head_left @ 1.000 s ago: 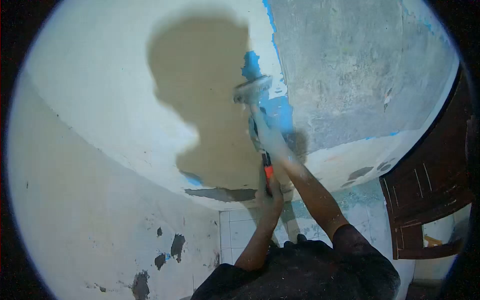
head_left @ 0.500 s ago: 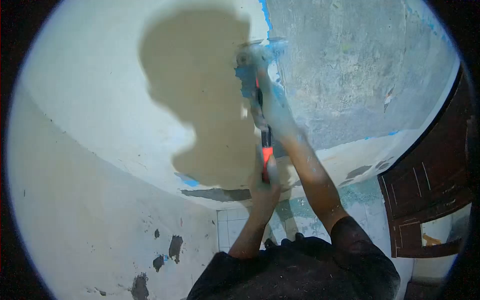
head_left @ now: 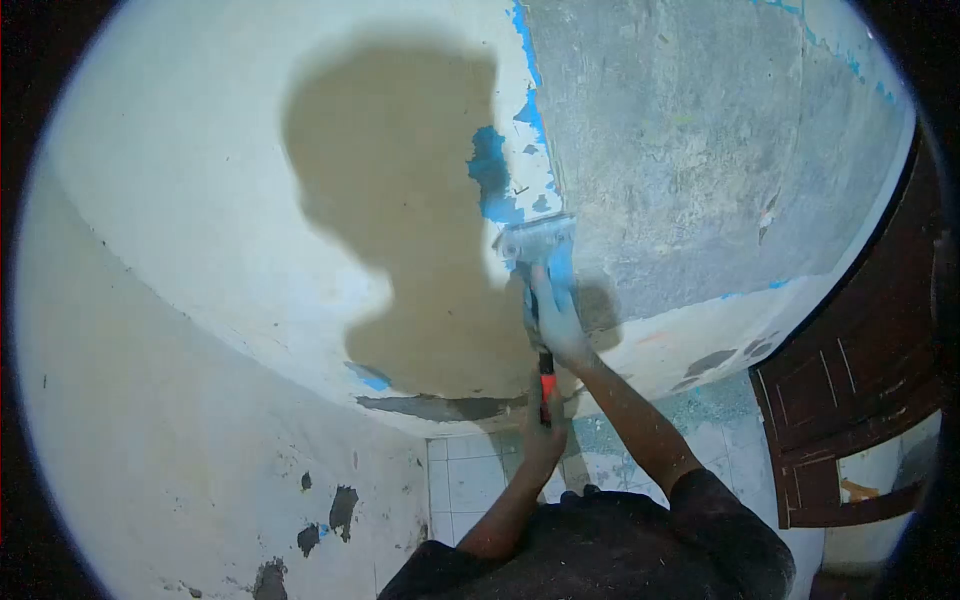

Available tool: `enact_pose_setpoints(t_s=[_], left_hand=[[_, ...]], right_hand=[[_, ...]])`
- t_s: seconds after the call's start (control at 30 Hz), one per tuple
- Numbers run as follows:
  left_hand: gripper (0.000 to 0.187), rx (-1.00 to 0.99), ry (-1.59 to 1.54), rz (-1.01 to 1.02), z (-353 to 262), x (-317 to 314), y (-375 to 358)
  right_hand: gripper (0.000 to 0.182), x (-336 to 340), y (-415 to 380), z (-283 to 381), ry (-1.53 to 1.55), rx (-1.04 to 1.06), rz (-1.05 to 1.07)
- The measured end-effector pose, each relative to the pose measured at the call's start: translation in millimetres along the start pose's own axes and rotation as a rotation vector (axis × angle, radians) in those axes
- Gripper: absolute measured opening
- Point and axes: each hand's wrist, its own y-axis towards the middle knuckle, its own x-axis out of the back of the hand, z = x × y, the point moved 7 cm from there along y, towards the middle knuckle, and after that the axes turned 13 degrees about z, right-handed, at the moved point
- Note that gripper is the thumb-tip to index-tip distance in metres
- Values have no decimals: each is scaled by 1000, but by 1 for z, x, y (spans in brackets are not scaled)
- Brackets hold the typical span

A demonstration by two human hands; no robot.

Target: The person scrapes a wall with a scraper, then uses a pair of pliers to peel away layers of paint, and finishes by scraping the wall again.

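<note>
Since half a second ago the scraper [head_left: 537,262] has come down the ceiling [head_left: 700,150], its blade now at about 6 o'clock from the blue paint patch [head_left: 490,172]. The right hand [head_left: 557,320] wraps the upper handle, fingers curled tight. The left hand [head_left: 545,415] grips the orange handle end below, at 6 o'clock, fingers closed around it.

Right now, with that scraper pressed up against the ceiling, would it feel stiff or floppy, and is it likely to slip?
The scraper probably feels stiff: its handle runs straight between the right hand and left hand. Likely light, being slim. Dust on the hands may make it slippery.
</note>
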Motion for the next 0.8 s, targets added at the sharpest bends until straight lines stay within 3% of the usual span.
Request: enact_pose_setpoints(t_s=[0.2,0.27,0.33,0.43,0.5,0.6,0.67,0.7,0.73,0.8], left_hand=[[35,-60,98,-79,-4,3,0],[29,12,92,-18,-36,9,18],[40,-201,180,-88,-70,18,34],[34,-105,32,-42,-95,22,59],[33,-86,-2,-7,-108,22,58],[32,-150,-3,28,-74,11,54],[35,-247,200,-106,-69,6,33],[39,-133,-27,9,-59,0,29],[39,-136,-31,6,-55,-3,20],[37,45,-148,-25,-25,-10,2]], right_hand=[[49,-5,2,20,61,-102,76],[46,-9,15,58,-66,164,-11],[49,-19,23,96,-20,92,12],[50,-29,33,143,-25,201,79],[51,-29,33,152,-15,88,44],[47,-22,22,134,-6,60,103],[48,-14,12,103,-13,26,10],[48,-9,8,87,-18,34,9],[49,-4,3,75,-22,41,8],[49,2,-7,49,-24,-35,39]])
